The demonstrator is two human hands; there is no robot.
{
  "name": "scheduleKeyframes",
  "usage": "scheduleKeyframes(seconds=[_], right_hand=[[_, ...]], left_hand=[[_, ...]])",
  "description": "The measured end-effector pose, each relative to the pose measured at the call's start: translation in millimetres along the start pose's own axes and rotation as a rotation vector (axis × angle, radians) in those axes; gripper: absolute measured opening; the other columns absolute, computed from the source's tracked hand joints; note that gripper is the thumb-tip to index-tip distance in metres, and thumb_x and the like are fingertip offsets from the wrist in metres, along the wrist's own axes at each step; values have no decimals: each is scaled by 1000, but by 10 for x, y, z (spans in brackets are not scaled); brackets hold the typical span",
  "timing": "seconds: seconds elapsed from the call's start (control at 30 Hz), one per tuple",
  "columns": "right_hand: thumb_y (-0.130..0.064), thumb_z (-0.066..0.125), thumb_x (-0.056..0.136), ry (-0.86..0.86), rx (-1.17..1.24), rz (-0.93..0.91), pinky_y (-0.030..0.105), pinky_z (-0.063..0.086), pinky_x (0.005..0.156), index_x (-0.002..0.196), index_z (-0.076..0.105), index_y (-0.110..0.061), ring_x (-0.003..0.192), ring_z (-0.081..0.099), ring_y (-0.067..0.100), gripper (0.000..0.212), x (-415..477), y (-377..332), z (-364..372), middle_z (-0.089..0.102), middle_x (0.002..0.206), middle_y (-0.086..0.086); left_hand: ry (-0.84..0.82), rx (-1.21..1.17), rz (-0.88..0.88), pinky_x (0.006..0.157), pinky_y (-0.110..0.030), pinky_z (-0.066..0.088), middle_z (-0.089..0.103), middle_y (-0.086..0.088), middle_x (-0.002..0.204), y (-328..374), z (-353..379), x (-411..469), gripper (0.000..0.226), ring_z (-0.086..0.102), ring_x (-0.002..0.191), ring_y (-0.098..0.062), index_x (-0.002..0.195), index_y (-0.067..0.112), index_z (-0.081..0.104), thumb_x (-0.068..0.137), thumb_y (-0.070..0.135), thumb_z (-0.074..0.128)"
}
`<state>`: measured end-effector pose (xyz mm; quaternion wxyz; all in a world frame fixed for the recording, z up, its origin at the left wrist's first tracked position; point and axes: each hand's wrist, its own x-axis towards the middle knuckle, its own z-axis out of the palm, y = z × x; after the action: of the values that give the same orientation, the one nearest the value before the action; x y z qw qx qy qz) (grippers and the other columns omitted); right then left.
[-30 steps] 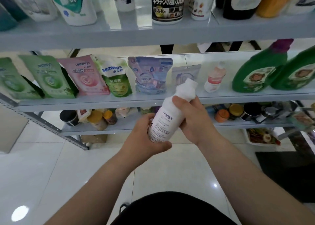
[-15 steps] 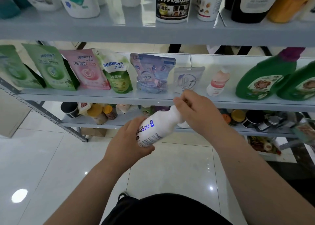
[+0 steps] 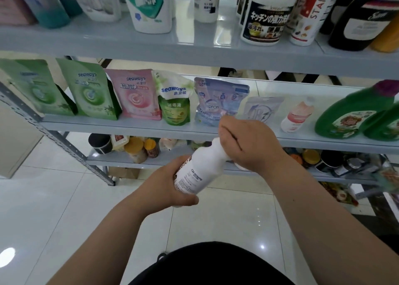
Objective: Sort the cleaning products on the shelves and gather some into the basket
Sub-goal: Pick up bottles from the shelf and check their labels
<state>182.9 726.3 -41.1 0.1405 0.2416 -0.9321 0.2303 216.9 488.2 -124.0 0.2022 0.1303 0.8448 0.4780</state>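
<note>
At frame centre, the left hand (image 3: pixel 167 183) gripped the base of a tilted white bottle (image 3: pixel 199 170), while the right hand (image 3: pixel 246 142) clasped its top below the middle shelf (image 3: pixel 129 126).

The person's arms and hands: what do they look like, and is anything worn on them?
Both forearms are bare up to the picture's lower edge; no sleeves show. The left hand and the right hand wear no gloves, and no rings, watch or bracelet can be seen. The fingernails look short and plain. Below the arms is dark black clothing.
</note>
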Motion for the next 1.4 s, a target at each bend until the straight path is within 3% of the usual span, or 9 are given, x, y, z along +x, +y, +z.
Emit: scheduleKeyframes(seconds=[0.17,0.27,0.43,0.63,0.8,0.93,1.07,1.23,1.4], right_hand=[[-59,38,101,-47,226,416,29,40,63,80,52,-28,72,53,11,39,289,-161,149,56,73,-12],[-75,51,81,89,613,515,10,48,62,98,51,-43,79,62,-4,36,324,-413,358,62,92,-17],[-61,76,67,200,908,644,50,59,91,140,34,-51,114,68,16,85,371,-723,721,59,135,-15],[-52,75,73,341,1122,575,24,57,57,119,48,-51,81,76,14,53,503,-882,675,78,100,-5],[-49,67,86,266,1199,497,32,61,76,128,52,-63,102,74,16,47,501,-900,590,75,117,-5],[-52,68,85,284,1149,510,60,50,105,136,44,-68,121,67,17,58,503,-807,521,71,128,-11],[-49,72,85,301,1095,468,60,52,102,145,37,-63,122,67,20,71,660,-617,309,70,131,-7],[-43,73,88,432,1037,358,54,58,97,149,39,-51,122,67,23,70,995,-325,-82,69,132,-2],[-32,72,91,589,1022,284,51,56,99,158,29,-42,123,66,21,81,1256,0,-348,69,133,0]], left_hand=[[125,-154,36,58,-16,57,60,41,108,-25,-157,-1,91,64,93,12,115,83,38,51,47,91],[158,-302,70,78,-16,57,64,35,119,-26,-254,-11,85,65,105,8,127,80,37,60,56,84],[187,-485,142,101,-55,53,67,8,126,17,-450,-70,59,67,116,-20,142,60,46,87,49,63],[-40,-845,70,81,-57,60,71,1,128,89,-657,-99,41,71,114,-29,128,56,62,93,36,58],[-40,-915,227,78,-50,61,68,1,135,242,-761,-38,46,69,118,-28,137,49,58,95,30,59],[-12,-907,283,82,-52,60,65,3,139,430,-872,148,61,68,119,-31,144,44,54,92,12,53],[28,-811,306,91,-68,54,69,1,133,737,-954,401,67,69,116,-31,143,49,52,87,12,53],[38,-625,378,85,-40,59,68,10,134,1193,-1047,839,64,68,118,-20,141,60,48,90,22,54],[277,-432,458,102,-33,55,61,30,131,1709,-1304,1366,51,60,120,6,134,67,48,94,36,50]])
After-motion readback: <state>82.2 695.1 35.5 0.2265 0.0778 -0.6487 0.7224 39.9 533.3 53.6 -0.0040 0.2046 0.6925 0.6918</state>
